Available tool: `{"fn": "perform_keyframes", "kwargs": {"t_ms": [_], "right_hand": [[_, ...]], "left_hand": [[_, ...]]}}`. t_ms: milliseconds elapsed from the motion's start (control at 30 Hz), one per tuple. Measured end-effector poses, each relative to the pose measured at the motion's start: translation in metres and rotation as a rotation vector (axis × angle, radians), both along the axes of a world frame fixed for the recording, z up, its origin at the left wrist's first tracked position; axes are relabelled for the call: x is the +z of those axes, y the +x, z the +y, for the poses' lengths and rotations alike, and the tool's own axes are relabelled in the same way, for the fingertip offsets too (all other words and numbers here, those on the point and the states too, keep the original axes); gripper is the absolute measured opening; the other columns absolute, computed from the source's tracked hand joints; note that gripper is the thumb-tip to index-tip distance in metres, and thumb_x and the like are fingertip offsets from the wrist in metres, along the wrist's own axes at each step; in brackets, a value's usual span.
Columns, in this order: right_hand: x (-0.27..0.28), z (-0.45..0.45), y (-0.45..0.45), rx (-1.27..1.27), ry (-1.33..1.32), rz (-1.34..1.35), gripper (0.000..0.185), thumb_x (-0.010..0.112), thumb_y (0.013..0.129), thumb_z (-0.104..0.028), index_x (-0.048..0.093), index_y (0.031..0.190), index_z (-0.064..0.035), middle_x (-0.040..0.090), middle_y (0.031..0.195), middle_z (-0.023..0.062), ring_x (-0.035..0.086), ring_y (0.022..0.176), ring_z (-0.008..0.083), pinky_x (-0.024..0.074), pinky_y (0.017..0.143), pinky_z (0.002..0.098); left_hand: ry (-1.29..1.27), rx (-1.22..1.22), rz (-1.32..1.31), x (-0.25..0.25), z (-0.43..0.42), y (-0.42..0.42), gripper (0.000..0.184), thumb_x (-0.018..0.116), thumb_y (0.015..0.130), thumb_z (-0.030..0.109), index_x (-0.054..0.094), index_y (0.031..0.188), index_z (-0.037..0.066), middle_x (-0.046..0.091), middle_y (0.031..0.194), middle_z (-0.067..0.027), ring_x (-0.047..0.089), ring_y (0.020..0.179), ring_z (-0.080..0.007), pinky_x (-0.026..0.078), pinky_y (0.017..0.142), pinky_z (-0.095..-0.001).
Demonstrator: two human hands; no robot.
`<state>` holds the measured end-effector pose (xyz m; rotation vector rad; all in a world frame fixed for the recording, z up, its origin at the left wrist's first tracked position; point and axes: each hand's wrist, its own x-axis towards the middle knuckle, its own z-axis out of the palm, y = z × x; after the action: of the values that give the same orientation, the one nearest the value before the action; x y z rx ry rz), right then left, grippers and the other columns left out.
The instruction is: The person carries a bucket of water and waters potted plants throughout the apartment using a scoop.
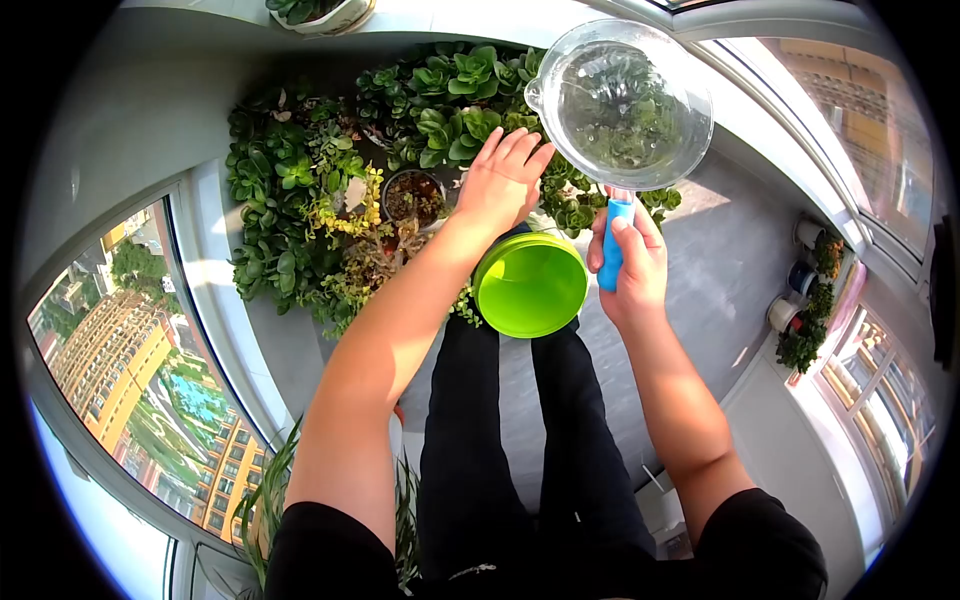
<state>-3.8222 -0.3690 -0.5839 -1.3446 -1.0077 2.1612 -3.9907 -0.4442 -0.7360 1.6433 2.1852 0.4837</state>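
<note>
My right hand (632, 255) is wrapped around the blue handle of a clear plastic water scoop (625, 110). The scoop's round bowl is raised above the plants at the right, its small spout facing left. Leaves show through the bowl; I cannot tell how much water is in it. My left hand (503, 180) stretches over the plants with its fingers extended and its thumb hidden. Just below that hand is a bright green bucket (532, 285), its open mouth facing me, in front of my legs. What supports the bucket is hidden.
Leafy potted succulents (455, 90) crowd the corner, with a small round pot (413, 197) among them. Another planter (320, 15) sits on the ledge above. Windows flank both sides. More potted plants (805, 330) line the right wall, beyond the grey floor (715, 260).
</note>
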Motion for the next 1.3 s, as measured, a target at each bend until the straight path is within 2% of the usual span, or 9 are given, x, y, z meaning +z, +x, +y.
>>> {"fn": "perform_keyframes", "kwargs": {"t_ms": [133, 333, 467, 600, 700, 733, 833, 1167, 1300], "right_hand": [[0.020, 0.015, 0.065, -0.065, 0.025, -0.063, 0.036, 0.058, 0.099, -0.013, 0.058, 0.133, -0.0020, 0.061, 0.095, 0.0072, 0.055, 0.061, 0.0133, 0.0453, 0.055, 0.0249], [0.019, 0.015, 0.145, -0.145, 0.020, -0.145, 0.035, 0.061, 0.097, -0.008, 0.060, 0.130, -0.0006, 0.062, 0.093, 0.0073, 0.055, 0.061, 0.0132, 0.0451, 0.054, 0.0253], [0.012, 0.015, 0.171, -0.217, -0.013, -0.168, 0.034, 0.061, 0.096, -0.005, 0.060, 0.129, 0.0013, 0.062, 0.092, 0.0070, 0.055, 0.061, 0.0129, 0.0451, 0.054, 0.0252], [0.006, 0.010, 0.183, -0.194, -0.035, -0.143, 0.035, 0.060, 0.096, -0.004, 0.060, 0.130, 0.0028, 0.062, 0.092, 0.0066, 0.055, 0.062, 0.0119, 0.0457, 0.055, 0.0250], [-0.001, 0.009, 0.187, -0.171, -0.042, -0.143, 0.037, 0.061, 0.095, -0.004, 0.060, 0.132, 0.0027, 0.062, 0.093, 0.0065, 0.055, 0.062, 0.0116, 0.0457, 0.055, 0.0249], [-0.003, 0.006, 0.187, -0.153, -0.058, -0.151, 0.038, 0.061, 0.095, -0.004, 0.059, 0.133, 0.0026, 0.062, 0.093, 0.0064, 0.055, 0.062, 0.0115, 0.0456, 0.055, 0.0247], [-0.009, 0.003, 0.188, -0.090, -0.071, -0.154, 0.041, 0.061, 0.095, -0.004, 0.058, 0.136, 0.0025, 0.062, 0.093, 0.0058, 0.055, 0.062, 0.0113, 0.0455, 0.055, 0.0247], [-0.024, -0.028, 0.154, 0.026, -0.046, -0.104, 0.042, 0.063, 0.095, -0.004, 0.058, 0.136, 0.0026, 0.063, 0.095, 0.0060, 0.057, 0.065, 0.0121, 0.0463, 0.057, 0.0251], [-0.028, -0.063, 0.140, -0.009, -0.103, -0.075, 0.044, 0.063, 0.094, -0.004, 0.058, 0.137, 0.0023, 0.063, 0.094, 0.0081, 0.057, 0.065, 0.0146, 0.0467, 0.057, 0.0263]], "left_hand": [[-0.244, -0.022, 0.138, -0.029, 0.011, 0.001, 0.084, 0.073, 0.085, 0.027, 0.032, 0.158, 0.014, 0.050, 0.147, -0.0149, 0.044, 0.142, -0.0313, 0.026, 0.124, -0.0496], [-0.383, -0.092, 0.108, -0.027, -0.010, -0.010, 0.061, 0.073, 0.089, 0.026, 0.050, 0.142, 0.008, 0.057, 0.140, -0.0124, 0.047, 0.140, -0.0272, 0.025, 0.125, -0.0483], [-0.143, 0.275, -0.121, -0.010, 0.017, -0.024, 0.042, 0.064, 0.087, 0.014, 0.060, 0.128, 0.005, 0.063, 0.130, -0.0167, 0.060, 0.121, -0.0355, 0.048, 0.103, -0.0445], [-0.223, 0.200, -0.010, -0.022, 0.052, -0.024, 0.064, 0.064, 0.092, 0.023, 0.044, 0.151, 0.010, 0.052, 0.148, -0.0177, 0.047, 0.138, -0.0367, 0.039, 0.116, -0.0454], [-0.507, 0.099, 0.183, -0.034, 0.048, -0.004, 0.061, 0.062, 0.093, 0.024, 0.046, 0.150, 0.013, 0.049, 0.152, -0.0162, 0.044, 0.142, -0.0357, 0.033, 0.119, -0.0540], [-0.805, 0.084, 0.087, -0.032, 0.057, -0.004, 0.067, 0.061, 0.096, 0.037, 0.039, 0.158, 0.022, 0.026, 0.168, -0.0094, 0.024, 0.155, -0.0277, 0.021, 0.125, -0.0542], [-0.906, -0.157, 0.317, -0.024, 0.036, 0.008, 0.064, 0.058, 0.097, 0.049, 0.044, 0.155, 0.024, 0.024, 0.169, -0.0098, 0.022, 0.156, -0.0288, 0.018, 0.124, -0.0587], [-0.655, -0.142, 0.350, -0.029, -0.007, -0.043, 0.081, 0.062, 0.089, 0.069, 0.040, 0.156, 0.029, 0.035, 0.164, -0.0090, 0.026, 0.154, -0.0291, 0.013, 0.124, -0.0633], [-0.639, -0.154, 0.435, -0.040, -0.030, -0.080, 0.078, 0.073, 0.089, 0.051, 0.039, 0.157, 0.031, 0.038, 0.162, -0.0062, 0.033, 0.151, -0.0280, 0.016, 0.123, -0.0652]]}}
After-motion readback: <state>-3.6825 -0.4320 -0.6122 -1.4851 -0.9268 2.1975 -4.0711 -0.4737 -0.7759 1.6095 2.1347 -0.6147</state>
